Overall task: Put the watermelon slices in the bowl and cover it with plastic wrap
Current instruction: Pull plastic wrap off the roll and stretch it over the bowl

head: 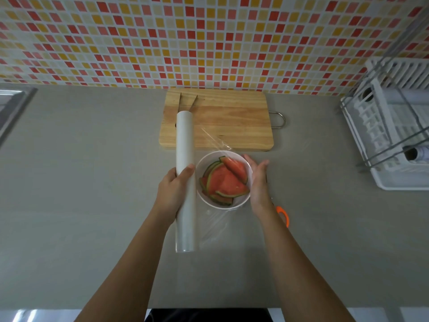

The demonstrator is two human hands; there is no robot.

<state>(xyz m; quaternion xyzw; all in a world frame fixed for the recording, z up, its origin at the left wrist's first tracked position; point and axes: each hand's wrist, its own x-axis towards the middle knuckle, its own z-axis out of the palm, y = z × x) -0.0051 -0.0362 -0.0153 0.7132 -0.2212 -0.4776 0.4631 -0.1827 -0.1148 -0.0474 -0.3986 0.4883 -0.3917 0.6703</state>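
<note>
Grey bench (pixel 92 182), seen from above, backed by a wall of red, orange and yellow mosaic tiles (pixel 209 38); white bowl (pixel 243 199) set near the middle of the bench, just in front of the near edge of a wooden cutting board (pixel 227 119); watermelon slices (pixel 226 182), red flesh with green rind, piled inside the bowl, one slice propped against the far right of the rim; roll of plastic wrap (pixel 185 145), long and white, held lengthwise just left of the bowl, its far end overlapping the left part of the board; left hand (pixel 173 194) clasped round the middle of the roll, thumb on top; clear film (pixel 216 140) drawn rightwards from the roll, seen over the bowl and as creased folds on the bench beyond and in front of it; right hand (pixel 257 180) released, fingers straight and together, laid against the right side of the bowl, nothing gripped; whether the palm touches film or bare bowl cannot be told; metal tongs (pixel 188 102) lying at the far left corner of the board, partly hidden by the roll; wire handle (pixel 278 119) on the board's right edge; orange-handled scissors (pixel 284 216) on the bench just right of the right forearm, largely hidden by it; white dish rack (pixel 394 126) at the right edge of the bench; sink rim (pixel 14 105) at the far left edge.
</note>
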